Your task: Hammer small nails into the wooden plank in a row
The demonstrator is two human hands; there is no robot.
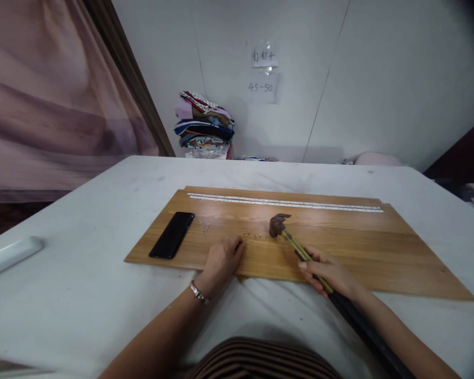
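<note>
My right hand (327, 271) is wrapped around the handle of a claw hammer (277, 225). Its rusty brown head is over the middle of a wooden board (351, 252), close to a row of small nail heads (255, 235). I cannot tell whether the head touches the wood. My left hand (224, 256) rests at the board's near edge with its fingers curled, just left of that row. Whatever those fingers hold, if anything, is hidden. Several loose nails (204, 229) lie on the board beyond my left hand.
A black phone (171, 235) lies on the board's left side. Two white measuring strips (284, 203) run along its far edge. The board is on a white-covered table (82, 295), with a white cylindrical object (13, 257) at left. Folded clothes (205, 126) are stacked behind.
</note>
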